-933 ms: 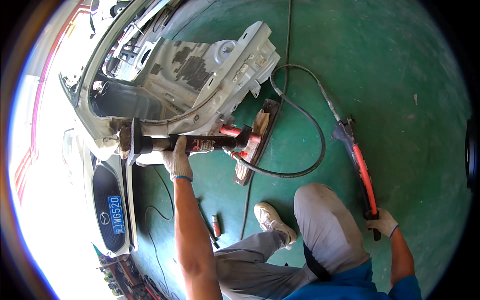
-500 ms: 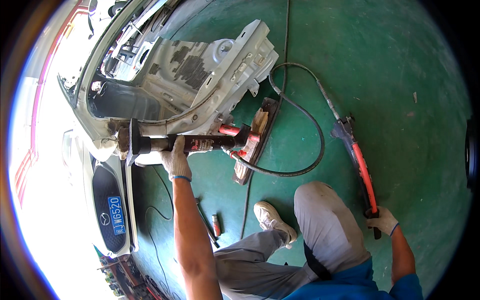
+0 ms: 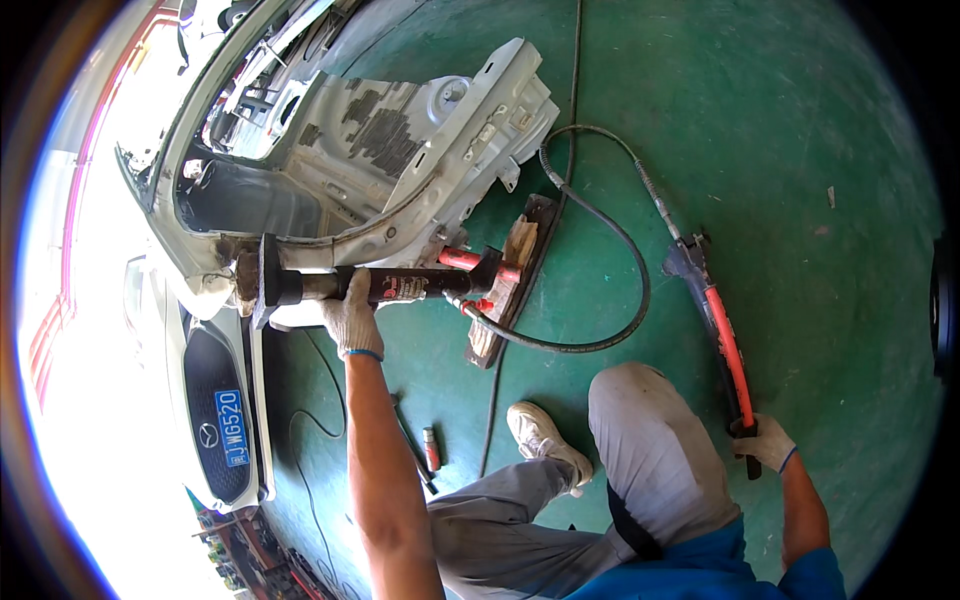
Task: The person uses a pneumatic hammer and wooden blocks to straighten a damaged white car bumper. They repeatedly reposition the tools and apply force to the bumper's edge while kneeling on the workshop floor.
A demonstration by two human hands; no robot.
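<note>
My left hand (image 3: 350,318), in a white knit glove, is closed round the dark hydraulic ram (image 3: 415,284) near its left end. The ram lies across at the lower edge of the stripped grey car body (image 3: 440,185), its broad black plate (image 3: 267,283) against the rusty sill end. On the right, my gloved right hand (image 3: 768,443) grips the black handle end of a red and black hydraulic hand pump (image 3: 728,345). A black hose (image 3: 645,290) loops over the floor from the pump to the ram. The fingers under the ram are partly hidden.
A wooden block (image 3: 518,250) on a dark bar lies by the ram's right end, with a red tube (image 3: 465,260) touching it. A small red cylinder (image 3: 431,449) and a dark rod (image 3: 412,440) lie near my shoe. Behind stands a white car (image 3: 262,400). Cables cross the green floor.
Almost nothing differs. The ram seems turned slightly about its length, its label showing a little differently; both hands keep their places.
</note>
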